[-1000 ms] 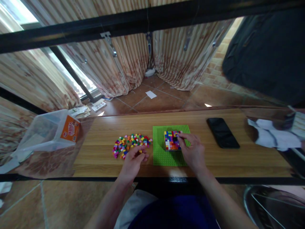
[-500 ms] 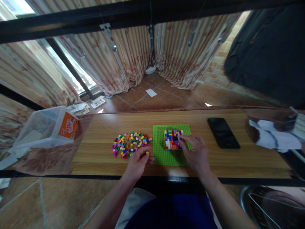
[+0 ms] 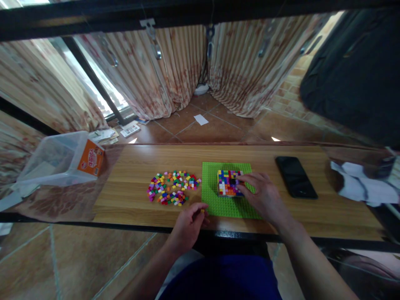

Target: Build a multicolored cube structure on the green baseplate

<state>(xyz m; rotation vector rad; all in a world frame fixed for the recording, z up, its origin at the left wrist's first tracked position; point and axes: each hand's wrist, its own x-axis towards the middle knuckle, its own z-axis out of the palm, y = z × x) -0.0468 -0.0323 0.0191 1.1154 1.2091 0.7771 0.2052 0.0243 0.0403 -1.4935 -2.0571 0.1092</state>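
A block of small multicoloured toy bricks (image 3: pixel 224 183) stands on a green studded baseplate (image 3: pixel 220 208), with a dark spot in its top near the right side. My right hand (image 3: pixel 261 193) reaches over the plate from the right. Its thumb and forefinger are closed at the right part of the block, and what lies between the tips is hidden. Just off the plate's lower left corner, my left hand (image 3: pixel 189 225) is closed with a small yellow brick (image 3: pixel 202 211) at its fingertips. Loose bricks (image 3: pixel 162 189) of many colours lie spread left of the plate.
All this rests on a wooden table (image 3: pixel 125 183). A black phone (image 3: pixel 296 177) lies right of the plate, with crumpled white paper (image 3: pixel 359 183) farther right. At the left end sits a clear plastic box (image 3: pixel 59 160) with an orange label. Curtains (image 3: pixel 178 71) hang beyond the table.
My left hand has moved right and toward me, away from the loose bricks, still with the yellow brick. My right hand stays at the brick block. The whole view has shifted slightly.
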